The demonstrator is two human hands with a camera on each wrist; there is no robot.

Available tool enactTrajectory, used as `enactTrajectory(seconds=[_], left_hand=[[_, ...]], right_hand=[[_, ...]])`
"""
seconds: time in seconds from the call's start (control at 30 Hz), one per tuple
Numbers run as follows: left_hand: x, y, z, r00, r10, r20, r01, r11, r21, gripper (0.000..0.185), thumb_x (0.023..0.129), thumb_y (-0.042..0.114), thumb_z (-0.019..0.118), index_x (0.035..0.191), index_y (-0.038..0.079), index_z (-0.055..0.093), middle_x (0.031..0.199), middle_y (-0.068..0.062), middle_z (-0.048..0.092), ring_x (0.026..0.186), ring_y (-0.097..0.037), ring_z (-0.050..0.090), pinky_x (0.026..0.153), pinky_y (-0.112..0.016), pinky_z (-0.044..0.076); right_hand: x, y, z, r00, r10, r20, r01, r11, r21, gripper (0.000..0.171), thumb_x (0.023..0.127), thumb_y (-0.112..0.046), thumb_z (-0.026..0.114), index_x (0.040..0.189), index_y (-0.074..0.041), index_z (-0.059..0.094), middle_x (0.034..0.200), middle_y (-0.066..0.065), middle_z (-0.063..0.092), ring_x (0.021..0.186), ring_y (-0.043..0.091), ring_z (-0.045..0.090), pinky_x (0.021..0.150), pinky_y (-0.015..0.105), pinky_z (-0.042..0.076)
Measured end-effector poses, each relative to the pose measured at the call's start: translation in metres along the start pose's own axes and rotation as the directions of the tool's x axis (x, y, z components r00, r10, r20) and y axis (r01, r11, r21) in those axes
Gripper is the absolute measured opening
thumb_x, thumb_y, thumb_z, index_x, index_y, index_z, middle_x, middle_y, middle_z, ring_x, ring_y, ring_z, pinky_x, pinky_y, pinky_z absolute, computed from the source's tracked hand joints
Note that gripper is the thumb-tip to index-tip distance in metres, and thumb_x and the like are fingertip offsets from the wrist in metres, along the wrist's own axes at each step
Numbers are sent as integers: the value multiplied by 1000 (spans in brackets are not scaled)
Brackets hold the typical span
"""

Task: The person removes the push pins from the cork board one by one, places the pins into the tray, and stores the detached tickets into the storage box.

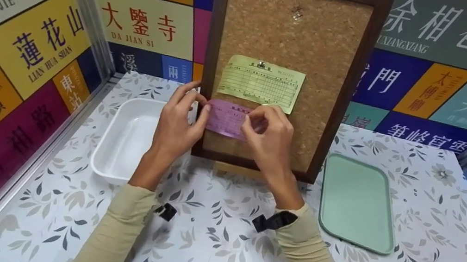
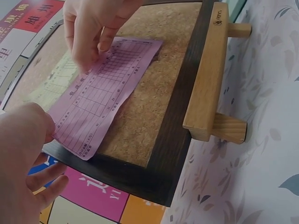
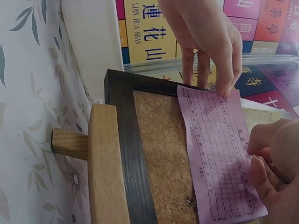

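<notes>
Purple slip (image 1: 227,118) pinched flat on cork board (image 1: 322,46); both hands raised.

Cork board (image 1: 296,33) upright ahead blocking reach, white tub (image 1: 126,140) left, green tray (image 1: 358,202) right (flat), open tabletop (image 1: 214,250) between

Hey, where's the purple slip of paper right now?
In the head view the purple slip lies against the cork board, just below the pinned yellow-green form, held between the left hand and the right hand.
</notes>
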State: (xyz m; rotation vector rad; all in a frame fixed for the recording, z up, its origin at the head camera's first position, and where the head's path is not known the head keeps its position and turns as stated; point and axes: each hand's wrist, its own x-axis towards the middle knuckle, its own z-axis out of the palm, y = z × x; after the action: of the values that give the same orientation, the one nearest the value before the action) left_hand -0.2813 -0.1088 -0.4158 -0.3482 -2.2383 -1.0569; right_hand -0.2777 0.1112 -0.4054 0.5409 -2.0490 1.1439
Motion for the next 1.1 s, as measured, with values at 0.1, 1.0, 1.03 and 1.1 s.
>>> enactTrajectory(seconds=[0.1, 1.0, 1.03, 1.1], left_hand=[[1, 0, -3, 1000, 4, -9, -4, 1000, -12, 15, 105, 24, 69, 103, 9, 71, 148, -12, 64, 137, -29, 64, 95, -42, 63], [7, -3, -21, 999, -51, -16, 51, 999, -16, 17, 106, 25, 69, 111, 9, 73, 107, -7, 80, 104, -21, 75, 98, -44, 61], [7, -2, -22, 998, -60, -8, 60, 998, -16, 18, 106, 26, 69, 112, 9, 72, 107, -7, 80, 105, -21, 75, 99, -43, 61], [7, -2, -24, 997, -73, 4, 73, 997, -14, 18, 107, 27, 68, 113, 10, 72, 109, -6, 81, 107, -20, 75, 101, -42, 60]], right_hand=[[0, 0, -6, 1000, 7, 0, -7, 1000, -1, 5, 90, -1, 77, 88, -4, 74, 91, 7, 71, 76, 13, 68, 67, 23, 59], [-25, 8, -73, 998, -62, 11, 62, 997, -39, 8, 91, 0, 81, 93, -8, 80, 92, 4, 77, 70, 16, 68, 61, 18, 53], [-26, 9, -75, 998, -62, 10, 62, 997, -44, 8, 91, 0, 81, 92, -8, 80, 92, 4, 77, 70, 16, 68, 61, 17, 52], [-28, 10, -80, 998, -59, 7, 59, 997, -51, 9, 90, 0, 82, 92, -8, 80, 92, 4, 78, 70, 16, 68, 62, 16, 51]])
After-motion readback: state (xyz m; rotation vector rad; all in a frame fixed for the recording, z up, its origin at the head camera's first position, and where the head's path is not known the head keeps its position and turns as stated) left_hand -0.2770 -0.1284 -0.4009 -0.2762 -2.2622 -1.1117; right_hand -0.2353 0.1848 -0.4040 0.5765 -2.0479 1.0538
